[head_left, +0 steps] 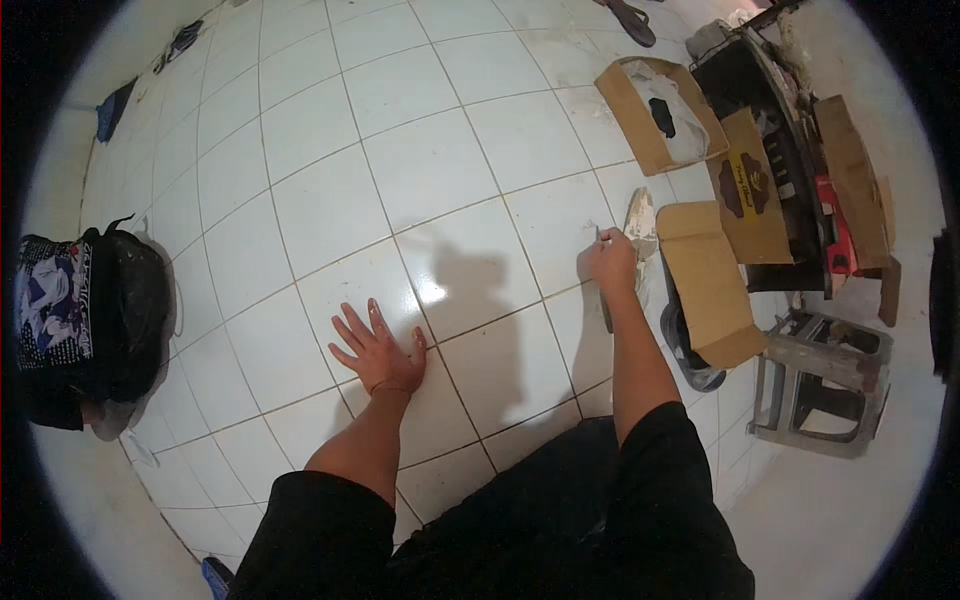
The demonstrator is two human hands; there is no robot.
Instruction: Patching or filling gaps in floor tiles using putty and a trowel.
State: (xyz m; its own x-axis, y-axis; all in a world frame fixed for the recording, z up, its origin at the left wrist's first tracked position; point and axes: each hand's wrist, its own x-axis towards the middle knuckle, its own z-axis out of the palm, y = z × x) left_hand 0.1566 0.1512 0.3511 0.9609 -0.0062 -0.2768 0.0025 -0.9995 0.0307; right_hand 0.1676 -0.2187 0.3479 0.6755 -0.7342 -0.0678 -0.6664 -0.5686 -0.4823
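Note:
My left hand (380, 352) is spread, palm down, over the white tiled floor (330, 220). Its fingertips look wet or stained, and nothing is in it. To the right, my right hand (613, 262) is closed, with thumb and fingers pinched together. A small thin bit shows at its fingertips, too small to name. Right beside that hand lies a long, worn, whitish piece (641, 222) shaped like a shoe sole. Part of a dark, narrow thing peeks out beneath my right wrist.
On the right stand an open cardboard box (640, 130) holding plastic, a flattened carton (708, 280), a black rack (770, 150) and a grey plastic stool (825, 385). Dark footwear (685, 345) lies by the carton. A black printed bag (95, 310) leans at the left wall.

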